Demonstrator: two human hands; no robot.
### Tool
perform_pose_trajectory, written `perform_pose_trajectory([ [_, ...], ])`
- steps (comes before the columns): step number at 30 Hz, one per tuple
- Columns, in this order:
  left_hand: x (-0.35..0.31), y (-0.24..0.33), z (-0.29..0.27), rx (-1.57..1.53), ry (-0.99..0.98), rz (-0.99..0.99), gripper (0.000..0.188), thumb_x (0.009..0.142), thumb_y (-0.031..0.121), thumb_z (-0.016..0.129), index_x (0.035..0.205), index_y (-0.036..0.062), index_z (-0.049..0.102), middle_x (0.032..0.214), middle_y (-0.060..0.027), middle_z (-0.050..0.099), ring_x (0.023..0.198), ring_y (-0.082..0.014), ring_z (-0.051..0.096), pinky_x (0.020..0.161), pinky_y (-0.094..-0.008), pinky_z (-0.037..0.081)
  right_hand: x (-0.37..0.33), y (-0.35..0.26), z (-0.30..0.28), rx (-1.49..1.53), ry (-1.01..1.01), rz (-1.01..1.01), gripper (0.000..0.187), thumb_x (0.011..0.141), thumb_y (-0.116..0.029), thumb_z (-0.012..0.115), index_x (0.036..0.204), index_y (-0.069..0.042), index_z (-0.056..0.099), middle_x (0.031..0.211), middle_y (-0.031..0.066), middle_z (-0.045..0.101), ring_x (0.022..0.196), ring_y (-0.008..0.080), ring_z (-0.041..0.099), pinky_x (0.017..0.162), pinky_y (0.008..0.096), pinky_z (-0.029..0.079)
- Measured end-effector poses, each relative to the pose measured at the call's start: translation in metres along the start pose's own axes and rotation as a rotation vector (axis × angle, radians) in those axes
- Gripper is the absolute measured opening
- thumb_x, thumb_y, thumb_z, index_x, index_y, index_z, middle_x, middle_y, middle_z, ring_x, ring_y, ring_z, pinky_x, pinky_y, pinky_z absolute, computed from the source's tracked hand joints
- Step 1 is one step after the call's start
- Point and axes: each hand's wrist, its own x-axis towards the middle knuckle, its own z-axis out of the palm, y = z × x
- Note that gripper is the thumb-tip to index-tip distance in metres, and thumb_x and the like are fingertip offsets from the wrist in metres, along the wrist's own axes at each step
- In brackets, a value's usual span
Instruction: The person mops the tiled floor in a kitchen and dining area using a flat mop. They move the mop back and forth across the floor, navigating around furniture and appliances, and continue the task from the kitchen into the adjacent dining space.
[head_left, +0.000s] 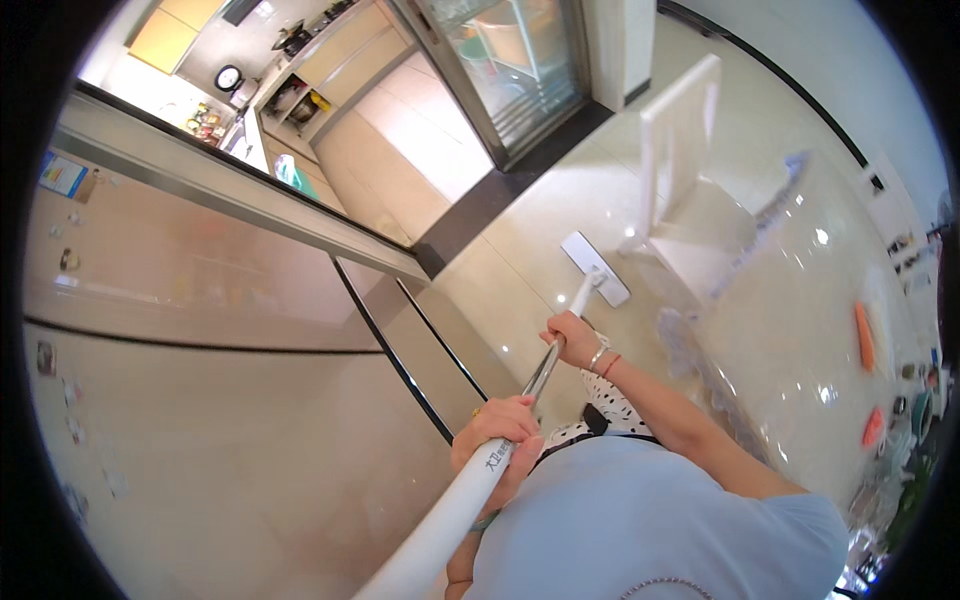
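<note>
Clock positions are read from the operator's right hand [574, 340], with twelve at the top of the head view. A flat mop [546, 368] is gripped in both hands, its pole running obliquely from seven o'clock to just past twelve. The right hand is the forward one: its fingers are curled and pressed together around the metallic section of the pole. A silver bracelet [598, 356] and a red cord [612, 366] encircle that wrist. The left hand [497, 440], at seven o'clock, closes around the white tube [440, 530], fingers wrapped over it and pressed together. The rectangular white mop head [580, 254] sits between twelve and one o'clock on the glossy tile floor [520, 260], just beside a white chair [705, 222] at one o'clock. From where I stand, a large pinkish-beige panel [210, 440] with dark handles [395, 352] occupies eight to ten o'clock. The kitchen doorway opens at eleven; a framed glass door [520, 95] stands at twelve. An orange item [865, 337] lies at three, well apart from the mop. The operator wears a light blue top [640, 510] and black-spotted white trousers [615, 402].
</note>
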Motion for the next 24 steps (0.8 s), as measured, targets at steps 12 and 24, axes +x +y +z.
perform_pose_trajectory([
  [12,0.176,-0.071,-0.124,0.088,0.163,0.045,0.013,0.081,-0.001,0.065,0.085,0.0024,0.053,0.076,-0.0114,0.060,0.072,-0.0240,0.059,0.088,-0.0480,0.050,0.238,0.020,0.076,0.089,-0.338,-0.050,0.025,0.088,-0.021,0.063,0.070,-0.006,0.055,0.072,0.0163,0.058,0.078,0.0360,0.056,0.069,0.0454,0.047],
  [24,0.375,-0.151,-0.313,0.366,0.145,0.223,0.020,0.080,0.006,0.075,0.090,0.0048,0.057,0.086,-0.0115,0.063,0.079,-0.0255,0.062,0.086,-0.0465,0.054,0.524,0.011,0.181,0.156,-0.202,-0.243,0.029,0.084,-0.018,0.069,0.066,-0.005,0.049,0.068,0.0138,0.053,0.070,0.0345,0.054,0.066,0.0424,0.045],
])
